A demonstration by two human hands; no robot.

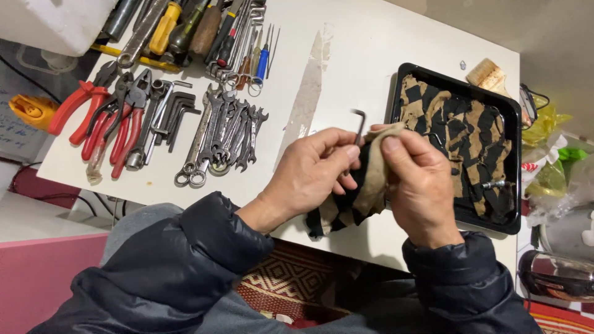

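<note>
— Hands first: what do they hold?
— Left hand (315, 170) pinches a bent hex key (359, 125); right hand (416, 182) presses a tan-and-black rag (365, 185) against it, above the table (346, 55) edge.
— Around them?
— Wrenches (226, 133) left, black tray (515, 124) right.

Wrenches (223, 136) lie left of the hands (365, 176), tray (515, 124) right.

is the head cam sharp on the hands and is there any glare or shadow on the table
Head view: the left hand, right hand and hex key look sharp, as do the wrenches; light is even on the white table, with only soft shadows under the hands; slight sheen on the black tray rim; edges bend a little from the wide lens.
</note>
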